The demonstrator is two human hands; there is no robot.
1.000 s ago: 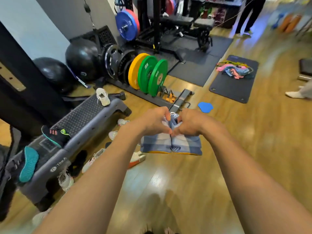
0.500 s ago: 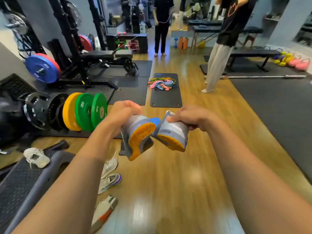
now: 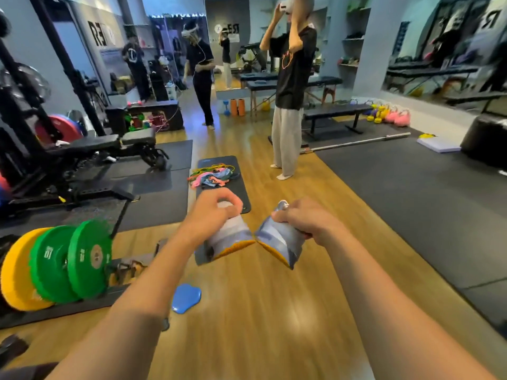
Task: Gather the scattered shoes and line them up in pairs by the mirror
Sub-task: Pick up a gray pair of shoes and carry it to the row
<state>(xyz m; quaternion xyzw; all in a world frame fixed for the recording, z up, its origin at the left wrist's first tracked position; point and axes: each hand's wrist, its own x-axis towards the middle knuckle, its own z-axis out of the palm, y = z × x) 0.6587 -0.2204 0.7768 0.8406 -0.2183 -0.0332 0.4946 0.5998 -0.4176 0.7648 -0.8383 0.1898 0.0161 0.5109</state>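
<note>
I carry a pair of grey-blue shoes with orange soles in front of me, above the wooden floor. My left hand (image 3: 212, 213) grips the left shoe (image 3: 229, 238) at its opening. My right hand (image 3: 303, 219) grips the right shoe (image 3: 279, 242) the same way. Both shoes hang with soles facing down and inward, their toes almost touching. A long wall mirror (image 3: 444, 53) runs along the right wall at the far right. No other shoes show in this view.
Green and yellow weight plates (image 3: 57, 266) stand on a rack at lower left. A blue pad (image 3: 186, 297) lies on the floor. A black mat (image 3: 219, 165) with coloured bands lies ahead. A person in light trousers (image 3: 288, 105) stands ahead; dark mats (image 3: 411, 193) cover the right floor.
My view has swung right and up, away from the step platform and the scattered shoes. The two shoes, held together a second ago, are now held slightly apart.
</note>
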